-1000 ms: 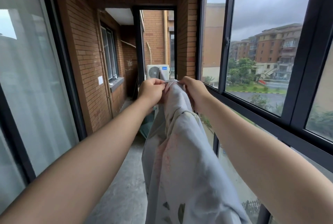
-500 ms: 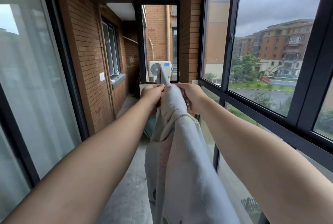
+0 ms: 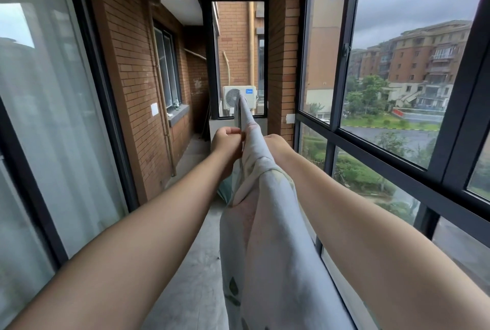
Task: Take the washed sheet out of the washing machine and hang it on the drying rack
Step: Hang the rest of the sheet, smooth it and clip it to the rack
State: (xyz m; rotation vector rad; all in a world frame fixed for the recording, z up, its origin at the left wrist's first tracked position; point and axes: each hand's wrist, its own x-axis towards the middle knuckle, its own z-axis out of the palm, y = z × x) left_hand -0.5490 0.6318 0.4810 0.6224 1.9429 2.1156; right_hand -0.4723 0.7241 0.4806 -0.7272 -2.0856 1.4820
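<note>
Brick walls and dark-framed windows [image 3: 342,69] closed in a narrow balcony, with a white air-conditioner unit [image 3: 240,96] outside the far pane. Below and in front of that unit, the pale printed sheet [image 3: 278,223] ran as a long raised ridge toward the viewer, its folds hanging down on both sides; whatever bore it was covered. Just below the unit, left of the ridge, the left hand [image 3: 228,141] pinched the cloth's edge with curled fingers. Opposite it, the right hand [image 3: 277,144] lay against the sheet, fingers hidden, so its grip could not be told.
</note>
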